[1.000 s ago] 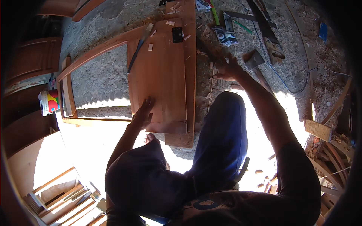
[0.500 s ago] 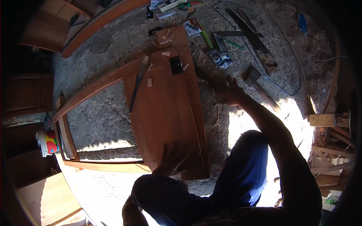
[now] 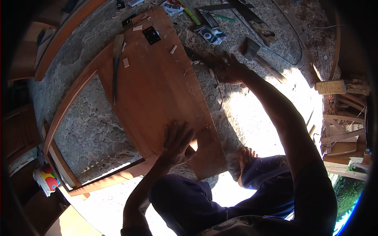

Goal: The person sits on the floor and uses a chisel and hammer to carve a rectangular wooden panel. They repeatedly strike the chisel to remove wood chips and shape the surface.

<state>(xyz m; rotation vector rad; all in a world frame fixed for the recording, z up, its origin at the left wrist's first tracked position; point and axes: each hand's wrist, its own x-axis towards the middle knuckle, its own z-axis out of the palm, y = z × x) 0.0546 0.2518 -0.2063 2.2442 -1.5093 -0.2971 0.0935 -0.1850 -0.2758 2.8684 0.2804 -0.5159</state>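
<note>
A reddish-brown wooden cabinet door or panel (image 3: 157,86) with an open frame section lies on the ground before me. My left hand (image 3: 177,139) rests on it near its close edge, fingers spread. Beyond the panel's right edge, my right hand (image 3: 228,70) is closed round a dark, long tool (image 3: 195,54); shadow hides its kind. A chisel (image 3: 116,61) with a wooden handle lies on the panel. Near the panel's far end are a black rectangular piece (image 3: 151,35) and several wood chips (image 3: 126,62).
A hammer (image 3: 250,49) lies right of my right hand. Farther off are a handsaw (image 3: 256,21), a clear packet (image 3: 212,35) and a cable (image 3: 287,61). A colourful bucket (image 3: 46,179) stands left of the frame. Scrap wood (image 3: 342,133) is piled at the right.
The whole view has shifted, and the panel looks more tilted. My left hand has slid a little farther onto the panel. My right knee has dropped, showing a foot.
</note>
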